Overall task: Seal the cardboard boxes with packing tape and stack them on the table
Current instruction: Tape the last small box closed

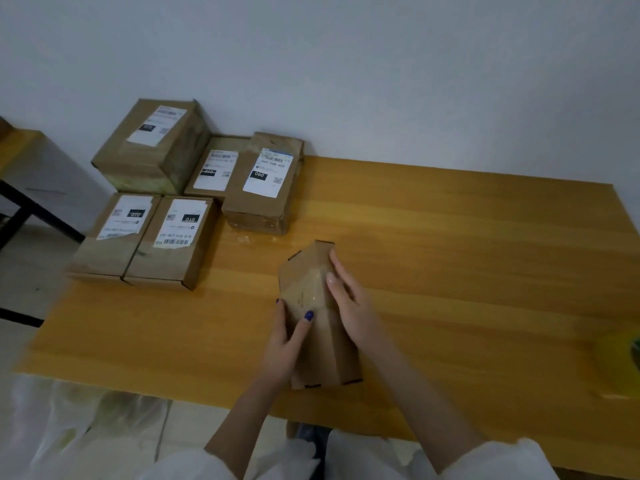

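A small brown cardboard box stands tilted on edge in the middle of the wooden table, with a strip of clear tape across its upper face. My left hand grips its near left side, thumb on top. My right hand lies along its right side with straight fingers pressing the taped face. Several sealed boxes with white labels sit at the table's far left: two side by side, one labelled 060, and a larger one stacked on another.
A roll of tape, blurred, lies at the table's right edge. A white wall runs behind the table. Clear plastic bags lie on the floor at lower left. Another table's dark frame shows at far left.
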